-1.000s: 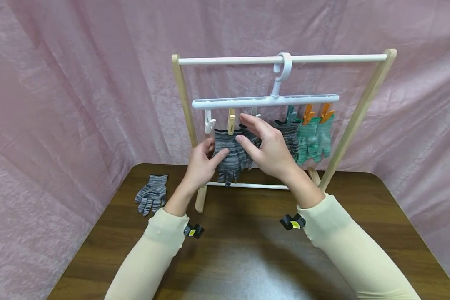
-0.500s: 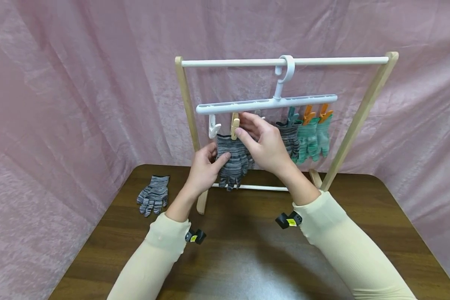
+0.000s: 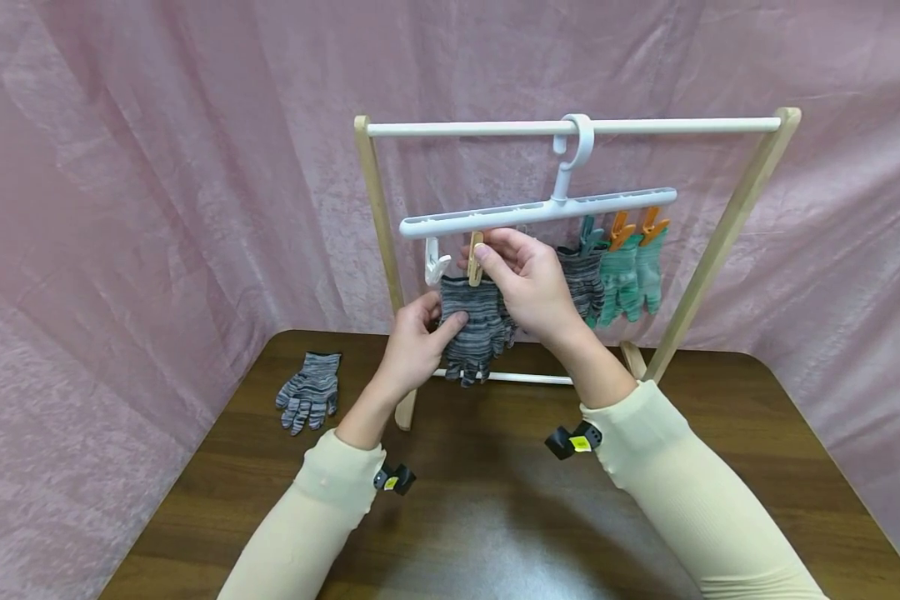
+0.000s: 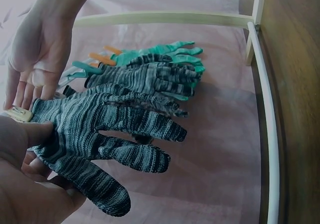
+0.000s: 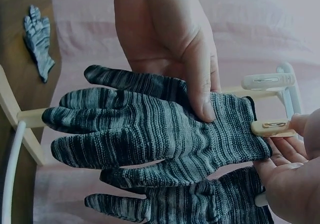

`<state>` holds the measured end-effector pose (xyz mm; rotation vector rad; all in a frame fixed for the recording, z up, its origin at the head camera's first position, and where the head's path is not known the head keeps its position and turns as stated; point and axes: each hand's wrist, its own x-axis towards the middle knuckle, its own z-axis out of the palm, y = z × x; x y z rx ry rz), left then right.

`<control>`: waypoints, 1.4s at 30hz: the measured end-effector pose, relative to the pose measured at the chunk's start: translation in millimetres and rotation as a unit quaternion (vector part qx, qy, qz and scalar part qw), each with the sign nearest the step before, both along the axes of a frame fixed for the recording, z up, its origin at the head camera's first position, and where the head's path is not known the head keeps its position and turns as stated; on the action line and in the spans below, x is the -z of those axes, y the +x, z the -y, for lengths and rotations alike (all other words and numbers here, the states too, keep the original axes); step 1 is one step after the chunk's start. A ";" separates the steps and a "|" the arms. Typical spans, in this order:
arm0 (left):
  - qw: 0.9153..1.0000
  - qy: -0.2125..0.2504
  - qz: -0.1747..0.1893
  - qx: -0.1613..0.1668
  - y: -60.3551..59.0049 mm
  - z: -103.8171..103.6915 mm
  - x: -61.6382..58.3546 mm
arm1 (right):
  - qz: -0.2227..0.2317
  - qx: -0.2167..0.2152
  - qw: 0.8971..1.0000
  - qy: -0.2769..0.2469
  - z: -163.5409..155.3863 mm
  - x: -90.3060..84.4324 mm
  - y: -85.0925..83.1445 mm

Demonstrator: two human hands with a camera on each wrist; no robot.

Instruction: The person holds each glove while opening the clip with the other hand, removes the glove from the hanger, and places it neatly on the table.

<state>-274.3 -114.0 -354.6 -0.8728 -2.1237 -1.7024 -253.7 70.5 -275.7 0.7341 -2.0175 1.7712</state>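
A dark grey-and-black striped knit work glove [image 3: 474,327] hangs cuff-up from a beige plastic clothes peg [image 3: 476,257] under the left part of a white plastic peg hanger [image 3: 537,211], which is hooked on the white top rail of a wooden-framed drying rack [image 3: 727,217] at the far side of the brown wooden table [image 3: 495,517]. The glove's palm area is gripped by the left hand [image 3: 414,342], thumb laid across the front and fingers behind it. The peg is pinched by the right hand [image 3: 531,283] between thumb and fingertips, just at the cuff.

The glove is judged light, soft and floppy — its fingers droop and fold freely — with a knit that should give friction and not slip. Nothing about it looks fragile. The best hold is judged to be the cuff edge near the peg, or the flat palm. The peg is judged stiff and sprung, to be squeezed at its upper ends.

To the right hang another striped glove [image 3: 581,279] and green knit gloves [image 3: 630,275] on teal and orange pegs. One more striped glove [image 3: 309,400] lies on the table's far left.
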 end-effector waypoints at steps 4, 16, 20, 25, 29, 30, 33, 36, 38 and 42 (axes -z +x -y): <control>1.000 0.000 0.002 0.002 -0.6 1.1 -0.1 | 0.001 0.002 1.000 -0.007 1.4 0.1 0.3; 0.998 0.012 0.031 0.047 -4.5 5.0 2.6 | -0.005 0.004 1.000 -0.031 3.6 2.2 -1.6; 0.998 0.005 0.039 0.054 -5.6 7.9 4.1 | -0.007 0.001 0.999 -0.039 4.6 2.2 -1.8; 0.998 -0.008 0.034 0.047 -7.5 12.9 8.2 | -0.010 0.006 0.999 -0.039 5.0 2.6 -3.0; 0.998 -0.010 0.039 0.042 -9.8 18.8 12.5 | -0.010 0.015 0.999 -0.034 5.5 3.0 -3.5; 0.998 -0.010 0.040 0.041 -10.4 20.2 13.8 | -0.010 0.016 0.999 -0.033 5.5 3.1 -3.6; 0.999 -0.020 0.038 0.022 -11.0 25.0 16.4 | -0.010 0.020 0.999 -0.032 5.7 4.1 -4.5; 0.999 -0.026 0.037 0.010 -10.1 29.5 17.3 | -0.009 0.022 0.999 -0.032 6.0 4.8 -4.9; 0.999 -0.026 0.037 0.005 -9.4 31.6 17.9 | -0.010 0.023 0.999 -0.031 5.7 5.2 -4.7; 0.999 -0.019 0.035 0.005 -10.2 36.3 19.1 | -0.010 0.023 0.999 -0.030 5.4 5.2 -4.3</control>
